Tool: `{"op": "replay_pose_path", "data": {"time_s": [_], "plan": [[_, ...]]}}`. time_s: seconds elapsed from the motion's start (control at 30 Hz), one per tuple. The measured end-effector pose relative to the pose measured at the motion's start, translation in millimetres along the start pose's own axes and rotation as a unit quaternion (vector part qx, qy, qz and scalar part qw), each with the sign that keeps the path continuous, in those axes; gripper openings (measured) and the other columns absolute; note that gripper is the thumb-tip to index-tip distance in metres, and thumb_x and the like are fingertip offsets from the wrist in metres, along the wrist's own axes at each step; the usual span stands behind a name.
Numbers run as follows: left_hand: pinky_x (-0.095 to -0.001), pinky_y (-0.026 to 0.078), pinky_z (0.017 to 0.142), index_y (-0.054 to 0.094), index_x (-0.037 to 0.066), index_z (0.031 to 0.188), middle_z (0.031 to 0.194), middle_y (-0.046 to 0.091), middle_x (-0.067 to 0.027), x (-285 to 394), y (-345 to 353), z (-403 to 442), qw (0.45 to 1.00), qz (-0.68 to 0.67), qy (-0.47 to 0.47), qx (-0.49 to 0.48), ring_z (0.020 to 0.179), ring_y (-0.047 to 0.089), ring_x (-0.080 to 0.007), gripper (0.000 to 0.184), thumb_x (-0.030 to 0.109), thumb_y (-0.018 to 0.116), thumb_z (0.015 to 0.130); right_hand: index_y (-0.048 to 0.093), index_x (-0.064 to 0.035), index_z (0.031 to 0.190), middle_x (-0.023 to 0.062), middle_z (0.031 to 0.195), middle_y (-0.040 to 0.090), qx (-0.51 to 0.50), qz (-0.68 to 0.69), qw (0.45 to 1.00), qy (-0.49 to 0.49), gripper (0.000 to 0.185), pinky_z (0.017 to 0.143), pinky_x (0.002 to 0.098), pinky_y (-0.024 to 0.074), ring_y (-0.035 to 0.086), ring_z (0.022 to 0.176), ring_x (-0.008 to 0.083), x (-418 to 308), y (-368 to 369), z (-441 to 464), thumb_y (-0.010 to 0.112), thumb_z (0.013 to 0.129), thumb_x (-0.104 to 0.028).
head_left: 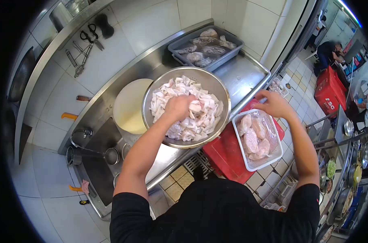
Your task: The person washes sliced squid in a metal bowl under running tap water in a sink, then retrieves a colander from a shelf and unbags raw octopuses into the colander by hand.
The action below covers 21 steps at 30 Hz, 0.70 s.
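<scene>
Orange-handled tool and scissors on tiled wall, above the steel counter's back edge. Dark sink basin toward counter's left end; small strainer over it. Next, a round, pale yellow cutting board, partly hidden by a steel bowl.

Bowl near counter's front edge, heaped with pale meat strips. Left hand down in the heap, fingers curled closed around a meat piece. Grey tub in counter's back right corner, raw meat in dark liquid.

Beyond front edge, lower: white basket on a red box, raw poultry pieces inside. Right hand at basket's far edge, fingers bent, half spread, thumb apart; cannot tell whether it touches the rim.
</scene>
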<state>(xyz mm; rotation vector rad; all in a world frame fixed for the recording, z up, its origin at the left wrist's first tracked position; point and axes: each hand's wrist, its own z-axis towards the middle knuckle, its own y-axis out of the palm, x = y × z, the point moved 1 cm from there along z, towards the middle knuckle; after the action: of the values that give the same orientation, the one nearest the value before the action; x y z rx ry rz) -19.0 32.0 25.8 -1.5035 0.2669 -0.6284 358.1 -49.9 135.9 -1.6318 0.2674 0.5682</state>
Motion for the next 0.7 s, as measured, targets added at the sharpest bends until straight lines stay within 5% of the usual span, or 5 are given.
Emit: {"op": "replay_pose_path", "data": {"time_s": [0.17, 0.2, 0.4, 0.53, 0.7], "plan": [[-0.0491, 0.056, 0.073, 0.068, 0.018, 0.101, 0.08, 0.073, -0.0141, 6.9, -18.0, -0.4, 0.997, 0.066, -0.014, -0.028, 0.08, 0.071, -0.0365, 0.02, 0.026, 0.067, 0.083, 0.07, -0.001, 0.11, 0.0172, 0.108, 0.074, 0.038, 0.061, 0.996, -0.045, 0.041, 0.087, 0.0398, 0.0563, 0.072, 0.097, 0.031, 0.8, 47.6, 112.2, 0.076, 0.085, -0.033], [-0.0487, 0.056, 0.083, 0.067, 0.018, 0.114, 0.101, 0.072, -0.0187, 17.8, -38.2, 0.3, 0.989, 0.038, -0.059, -0.128, 0.097, 0.07, -0.0381, 0.038, 0.03, 0.075, 0.078, 0.07, -0.0013, 0.11, 0.0175, 0.108, 0.074, 0.048, 0.046, 0.996, -0.054, 0.041, 0.089, 0.0407, 0.0558, 0.072, 0.099, 0.0323, 7.7, 58.8, 136.7, 0.075, 0.085, -0.033], [-0.0521, 0.046, 0.107, 0.045, 0.023, 0.15, 0.158, 0.031, -0.0231, 20.4, -59.9, -26.4, 0.986, -0.06, -0.087, -0.13, 0.13, 0.049, -0.0489, 0.104, 0.041, 0.092, 0.059, 0.066, 0.0003, 0.119, 0.0216, 0.115, 0.071, 0.051, -0.027, 0.993, -0.102, 0.045, 0.097, 0.045, 0.0522, 0.066, 0.111, 0.0386, 38.2, 117.4, 307.5, 0.07, 0.086, -0.03], [-0.0605, 0.039, 0.113, 0.044, 0.027, 0.153, 0.164, 0.02, -0.0246, 33.5, -47.5, -20.4, 0.983, 0.036, -0.138, -0.12, 0.14, 0.033, -0.0595, 0.109, 0.048, 0.093, 0.058, 0.06, 0.0008, 0.128, 0.0255, 0.121, 0.067, 0.064, -0.041, 0.991, -0.113, 0.054, 0.1, 0.046, 0.0504, 0.063, 0.116, 0.0412, 34.4, 145.0, 407.4, 0.072, 0.085, -0.03], [-0.061, 0.043, 0.108, 0.041, 0.037, 0.153, 0.164, 0.02, -0.0252, 18.1, -15.2, -2.6, 0.96, -0.015, -0.241, -0.139, 0.138, 0.038, -0.0567, 0.11, 0.038, 0.095, 0.057, 0.052, -0.0001, 0.137, 0.0267, 0.136, 0.059, 0.022, -0.113, 0.99, -0.086, 0.073, 0.105, 0.0427, 0.0488, 0.058, 0.127, 0.0384, 39.1, 192.2, 521.2, 0.075, 0.079, -0.039]]}}
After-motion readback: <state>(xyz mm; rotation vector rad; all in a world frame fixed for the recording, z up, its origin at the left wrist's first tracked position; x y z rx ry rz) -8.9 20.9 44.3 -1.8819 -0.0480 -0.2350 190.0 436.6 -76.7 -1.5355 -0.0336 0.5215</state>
